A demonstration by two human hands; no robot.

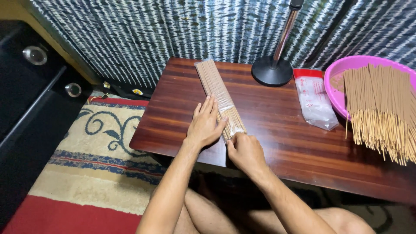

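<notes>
seen from the head camera, a person seated on the floor works at a low wooden table (277, 125), the landmark here. one clear packet of incense sticks (219, 99) lies on the table's left half, its long axis running from the far edge, near the patterned curtain (173, 30), down toward the near edge, leaning slightly rightward as it nears the person. the left hand (205, 123) lies flat and open, fingers spread, along the packet's left side, touching the wrap. the right hand (245, 151) is curled at the packet's near end, thumb and fingertips pinching the wrap there, close to the table's near edge.

bare tabletop stretches to the right of the packet, between it and one black lamp base (272, 70) standing at the far edge with a chrome pole (286, 30) rising from it. right of the base lies one empty clear bag with a red top (315, 100), flat on the wood. at the table's right end sits one pink basin (342, 69), and one loose heap of incense sticks (383, 112) fans out of it over the rim toward the near edge; the sticks are too many to count.

left of the table, a patterned rug (99, 147) covers the floor, with a black cabinet (30, 86) beyond it. the person's bare knees show below the table's near edge.
</notes>
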